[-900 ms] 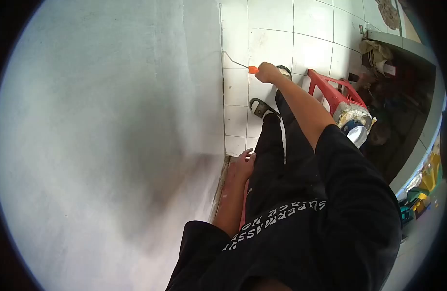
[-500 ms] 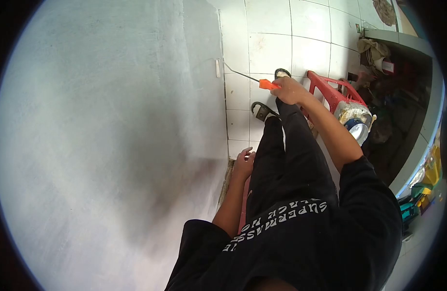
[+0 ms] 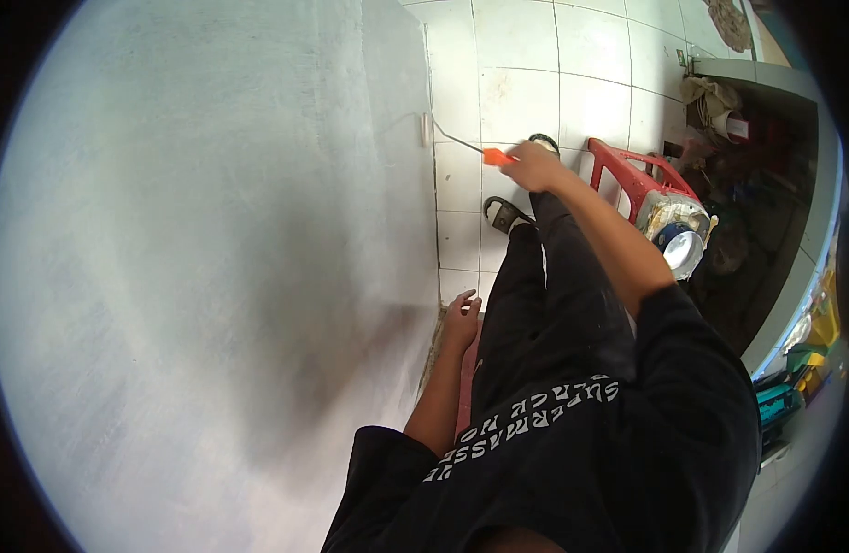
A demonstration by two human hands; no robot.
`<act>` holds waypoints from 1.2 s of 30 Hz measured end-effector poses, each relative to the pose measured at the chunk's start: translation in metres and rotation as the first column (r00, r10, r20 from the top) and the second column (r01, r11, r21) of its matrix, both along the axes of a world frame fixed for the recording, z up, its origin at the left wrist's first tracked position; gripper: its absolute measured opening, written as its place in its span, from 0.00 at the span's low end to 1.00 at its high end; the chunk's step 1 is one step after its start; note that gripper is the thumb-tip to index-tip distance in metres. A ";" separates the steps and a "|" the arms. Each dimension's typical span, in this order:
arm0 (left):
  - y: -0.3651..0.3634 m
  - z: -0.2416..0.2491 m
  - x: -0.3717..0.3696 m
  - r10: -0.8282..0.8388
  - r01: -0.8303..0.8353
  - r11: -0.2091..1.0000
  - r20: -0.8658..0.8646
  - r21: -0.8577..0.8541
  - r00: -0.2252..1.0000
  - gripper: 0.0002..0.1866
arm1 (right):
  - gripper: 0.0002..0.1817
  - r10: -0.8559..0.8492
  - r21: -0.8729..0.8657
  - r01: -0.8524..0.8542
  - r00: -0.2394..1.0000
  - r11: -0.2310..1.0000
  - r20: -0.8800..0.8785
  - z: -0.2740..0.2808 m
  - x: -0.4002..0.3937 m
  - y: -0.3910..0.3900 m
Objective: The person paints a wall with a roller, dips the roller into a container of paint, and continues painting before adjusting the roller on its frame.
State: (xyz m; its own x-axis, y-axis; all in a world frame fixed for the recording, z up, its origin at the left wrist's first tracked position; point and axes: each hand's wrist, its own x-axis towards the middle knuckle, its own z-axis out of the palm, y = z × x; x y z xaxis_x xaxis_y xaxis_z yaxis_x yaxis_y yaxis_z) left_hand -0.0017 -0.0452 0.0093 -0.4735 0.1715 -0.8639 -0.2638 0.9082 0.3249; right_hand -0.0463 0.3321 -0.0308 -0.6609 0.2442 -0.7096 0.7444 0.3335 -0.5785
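Note:
My right hand (image 3: pixel 535 168) is wrapped round the orange handle of a small paint roller (image 3: pixel 497 157). A thin bent wire runs from the handle to a narrow white roller head, which is at the wall low down, close to where it meets the floor. The wall (image 3: pixel 258 184) is grey-white with streaky patches, and a darker grey strip runs along its bottom edge. Beside my thigh hangs my left hand (image 3: pixel 462 313), its fingers loosely bent and apart, with nothing in it.
To my right stands a red plastic stool (image 3: pixel 624 168), with a paint-smeared tub (image 3: pixel 682 247) next to it. Beyond is a dark recess (image 3: pixel 737 221) holding clutter. White tiles (image 3: pixel 516 97) cover the floor, and a sandal (image 3: pixel 507 214) shows on my foot. Teal and yellow items (image 3: pixel 780 403) lie far right.
My right hand has shifted slightly left with the paint roller, and its head sits a little further right and lower in view. The left hand stays by my thigh.

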 end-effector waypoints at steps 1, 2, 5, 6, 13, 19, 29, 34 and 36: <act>0.000 0.000 0.000 -0.009 0.009 1.000 0.000 0.010 1.000 0.22 | 0.23 0.000 -0.087 0.006 0.997 0.996 0.073 0.043 0.018 0.012; 0.001 -0.001 -0.001 -0.016 0.016 1.000 0.000 0.018 1.000 0.22 | 0.24 -0.054 -0.006 0.054 0.998 0.999 -0.028 0.090 0.039 0.019; -0.001 -0.001 0.002 -0.026 0.026 1.000 0.023 0.000 0.999 0.22 | 0.26 -0.075 -0.002 0.075 0.997 0.997 0.027 0.148 0.075 0.039; -0.005 -0.002 0.005 -0.021 0.022 1.000 0.025 -0.004 0.999 0.22 | 0.25 -0.104 -0.049 0.104 0.995 0.993 -0.003 0.152 0.078 0.041; -0.008 0.019 0.010 -0.005 0.005 1.000 0.011 -0.013 1.000 0.21 | 0.24 -0.115 -0.058 0.121 0.989 0.991 0.087 0.011 0.007 -0.021; -0.030 0.019 -0.002 -0.066 0.080 0.994 -0.179 0.075 0.982 0.20 | 0.22 -0.054 0.035 0.060 0.987 0.998 -0.152 0.149 0.052 -0.005; -0.022 0.057 -0.025 0.060 -0.035 0.995 -0.280 0.093 0.958 0.22 | 0.26 -0.013 -0.253 -0.007 0.997 0.967 -0.078 0.363 0.104 0.066; -0.013 0.074 -0.033 0.081 -0.050 0.993 -0.319 0.105 0.944 0.22 | 0.25 -0.010 -0.222 0.011 1.000 0.975 0.003 0.195 0.023 0.020; -0.010 0.079 -0.020 0.093 -0.057 0.992 -0.341 0.115 0.936 0.22 | 0.24 0.034 -0.231 -0.024 0.999 0.973 0.036 0.156 0.009 0.001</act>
